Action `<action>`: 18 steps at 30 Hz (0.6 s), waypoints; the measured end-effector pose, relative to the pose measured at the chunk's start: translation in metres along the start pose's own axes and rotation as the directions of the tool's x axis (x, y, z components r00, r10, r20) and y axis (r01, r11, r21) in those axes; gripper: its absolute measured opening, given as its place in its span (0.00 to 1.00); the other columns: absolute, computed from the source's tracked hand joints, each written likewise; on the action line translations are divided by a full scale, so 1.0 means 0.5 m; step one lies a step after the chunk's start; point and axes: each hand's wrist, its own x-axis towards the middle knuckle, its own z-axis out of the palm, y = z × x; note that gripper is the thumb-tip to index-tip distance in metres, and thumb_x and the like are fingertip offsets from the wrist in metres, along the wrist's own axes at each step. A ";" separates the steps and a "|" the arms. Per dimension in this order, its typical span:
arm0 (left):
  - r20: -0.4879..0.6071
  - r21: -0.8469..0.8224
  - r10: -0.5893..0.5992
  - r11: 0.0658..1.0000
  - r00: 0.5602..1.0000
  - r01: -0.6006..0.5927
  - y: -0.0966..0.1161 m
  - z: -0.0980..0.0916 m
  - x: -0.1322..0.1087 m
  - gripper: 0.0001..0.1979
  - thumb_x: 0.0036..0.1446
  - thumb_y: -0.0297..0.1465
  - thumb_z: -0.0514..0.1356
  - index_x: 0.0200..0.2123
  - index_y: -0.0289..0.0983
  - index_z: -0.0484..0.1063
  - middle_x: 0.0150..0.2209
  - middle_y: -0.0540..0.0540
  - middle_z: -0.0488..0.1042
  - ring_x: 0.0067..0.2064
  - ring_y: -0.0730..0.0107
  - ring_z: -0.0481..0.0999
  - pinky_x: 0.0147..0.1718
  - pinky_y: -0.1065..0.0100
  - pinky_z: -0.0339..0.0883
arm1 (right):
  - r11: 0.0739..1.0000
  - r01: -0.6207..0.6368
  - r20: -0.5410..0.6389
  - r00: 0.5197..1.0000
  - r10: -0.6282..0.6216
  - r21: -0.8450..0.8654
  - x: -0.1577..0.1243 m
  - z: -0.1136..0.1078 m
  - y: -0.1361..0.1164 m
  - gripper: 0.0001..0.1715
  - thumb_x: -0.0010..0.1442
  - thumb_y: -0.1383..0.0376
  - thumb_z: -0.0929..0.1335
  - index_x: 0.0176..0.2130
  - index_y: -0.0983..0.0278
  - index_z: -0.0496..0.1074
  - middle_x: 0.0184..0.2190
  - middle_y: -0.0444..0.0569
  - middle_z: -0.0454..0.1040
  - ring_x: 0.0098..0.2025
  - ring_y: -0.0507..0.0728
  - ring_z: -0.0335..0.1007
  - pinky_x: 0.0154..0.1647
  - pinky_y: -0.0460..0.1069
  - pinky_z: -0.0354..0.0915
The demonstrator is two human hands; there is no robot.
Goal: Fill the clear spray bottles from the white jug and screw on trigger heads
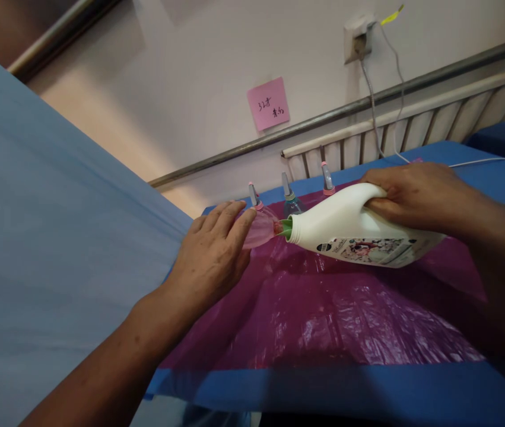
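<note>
My right hand (406,193) is closed around the handle of a large white detergent jug (341,216). The jug lies tilted on its side, its open mouth with a green pouring lip facing left. That lip meets the neck of a translucent pink bottle (261,230), also tilted. My left hand (216,243) is wrapped round the pink bottle, hiding most of its body. Just behind stand a bottle with a grey-and-pink nozzle (254,196), a bluish bottle with a grey nozzle (294,203) and another pink-collared nozzle top (327,178), its lower part hidden by the jug.
A shiny purple plastic sheet (305,314) covers part of the blue bed surface (323,388). A light blue curtain (56,237) hangs at left. Behind are a metal rail (216,157), a pink note (269,104) and a wall socket (358,40) with trailing cables.
</note>
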 end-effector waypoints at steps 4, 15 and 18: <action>0.007 0.032 0.013 0.999 1.000 -0.013 -0.002 -0.001 0.004 0.34 0.68 0.26 0.64 0.75 0.39 0.65 0.74 0.31 0.71 0.73 0.34 0.73 0.66 0.39 0.74 | 1.000 -0.004 -0.003 1.000 0.004 0.002 0.000 0.001 0.000 0.20 0.64 0.53 0.65 0.49 0.50 0.81 0.41 0.44 0.87 0.39 0.63 0.76 0.35 0.53 0.56; 0.026 0.057 0.041 0.997 0.999 -0.043 -0.001 -0.015 0.022 0.34 0.68 0.25 0.62 0.76 0.37 0.65 0.76 0.29 0.70 0.76 0.33 0.71 0.67 0.36 0.73 | 0.999 -0.024 0.014 1.000 0.025 -0.027 0.002 -0.003 -0.004 0.20 0.64 0.52 0.63 0.47 0.50 0.80 0.41 0.45 0.86 0.40 0.64 0.77 0.35 0.54 0.56; 0.031 0.046 0.041 0.998 0.999 -0.042 0.000 -0.017 0.025 0.35 0.68 0.24 0.62 0.76 0.37 0.65 0.76 0.28 0.70 0.76 0.32 0.70 0.68 0.35 0.72 | 0.999 -0.027 0.016 0.999 0.028 -0.032 0.001 -0.003 -0.003 0.20 0.64 0.52 0.62 0.47 0.50 0.80 0.41 0.45 0.86 0.40 0.64 0.77 0.35 0.54 0.56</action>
